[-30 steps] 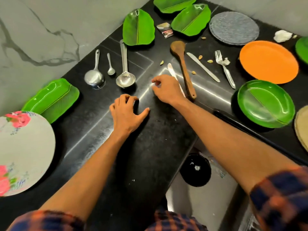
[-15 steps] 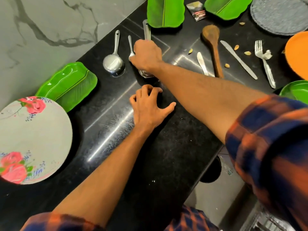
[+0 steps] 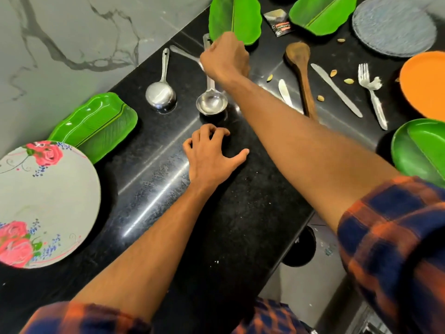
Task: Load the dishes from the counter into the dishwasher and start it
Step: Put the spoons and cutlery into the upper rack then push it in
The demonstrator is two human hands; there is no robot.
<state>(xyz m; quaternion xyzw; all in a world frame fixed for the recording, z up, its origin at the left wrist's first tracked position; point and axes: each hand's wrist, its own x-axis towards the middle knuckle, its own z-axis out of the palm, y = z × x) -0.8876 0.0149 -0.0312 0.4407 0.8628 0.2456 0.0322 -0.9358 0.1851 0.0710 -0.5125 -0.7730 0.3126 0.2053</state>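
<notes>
While right hand [image 3: 225, 59] grips handle, ladle [image 3: 212, 102] lies bowl near, handle far.

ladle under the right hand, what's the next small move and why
Probably tighten the grip and lift the ladle straight up off the counter. The right hand is curled over its handle while the bowl rests on the black surface. The small spoon runs under the same hand, so both may come up together.
</notes>
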